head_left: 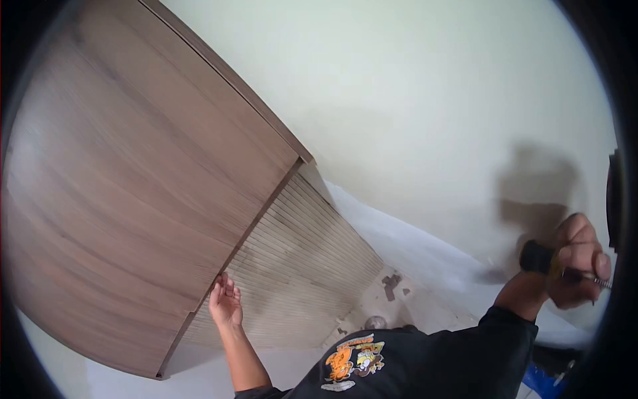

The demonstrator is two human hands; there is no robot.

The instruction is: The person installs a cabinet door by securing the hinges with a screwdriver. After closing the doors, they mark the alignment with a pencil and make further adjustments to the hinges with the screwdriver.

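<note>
At the lower edge of a brown wood-grain panel [153, 179], my left hand [227, 304] is raised with the palm showing. Its fingers are extended, slightly bent, and the fingertips are right at the panel's edge. Off to the far right, my right hand [578, 263] is closed around a tool with a black and yellow handle [535, 257]. A thin spiral-threaded metal piece [602, 282] sticks out from the other side of these fingers, toward the view's dark rim. Most of the tool is hidden by the fingers.
A pale wall [425, 86] fills the upper right and carries the right hand's shadow. Below the panel lies a ribbed, slatted surface [299, 259]. Brown scraps [391, 286] lie beyond it. A dark object [613, 199] stands at the right rim, and something blue [545, 382] is at lower right.
</note>
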